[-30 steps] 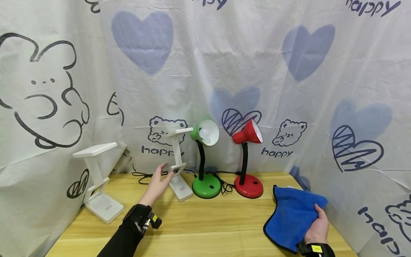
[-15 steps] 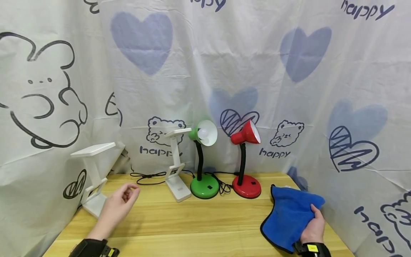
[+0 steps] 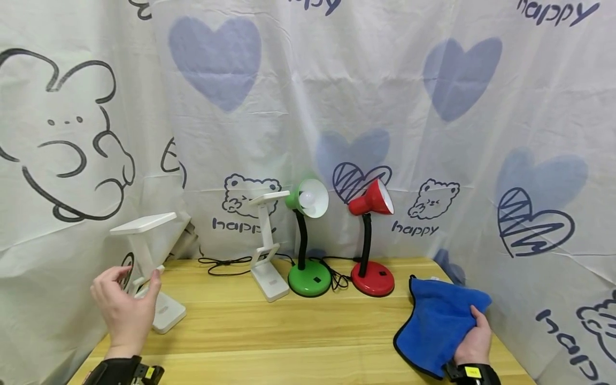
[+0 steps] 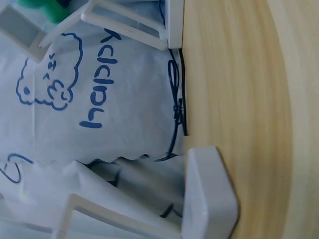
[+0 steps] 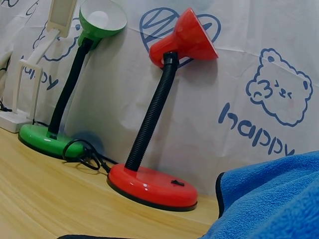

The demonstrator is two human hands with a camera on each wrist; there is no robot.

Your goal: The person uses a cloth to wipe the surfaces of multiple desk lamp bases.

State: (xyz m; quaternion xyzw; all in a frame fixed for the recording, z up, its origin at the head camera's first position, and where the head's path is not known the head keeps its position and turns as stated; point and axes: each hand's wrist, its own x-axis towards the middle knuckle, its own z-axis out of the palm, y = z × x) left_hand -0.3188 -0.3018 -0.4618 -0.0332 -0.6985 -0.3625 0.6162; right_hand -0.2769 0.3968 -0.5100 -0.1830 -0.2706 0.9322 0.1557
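Note:
At the left of the head view, my left hand (image 3: 126, 307) is raised in front of a white desk lamp (image 3: 168, 313), thumb and fingers spread apart with nothing between them. The hand overlaps the lamp's lower stem and part of its base; the left wrist view shows that base (image 4: 212, 199) near the camera. On the right, my right hand (image 3: 474, 339) grips a blue cloth (image 3: 435, 321) with black edging, thumb on top and the other fingers hidden beneath. The cloth (image 5: 279, 194) fills the lower right corner of the right wrist view.
Along the table's (image 3: 289, 342) back edge stand a second white lamp (image 3: 270, 280), a green lamp (image 3: 309, 279) and a red lamp (image 3: 372, 279). Black cords (image 3: 226, 264) lie behind them. A printed white curtain (image 3: 298, 107) surrounds the table.
My left hand has moved from beside the second white lamp leftward to the left white lamp; its fingers curled midway, then spread. The right hand still holds the blue cloth in place.

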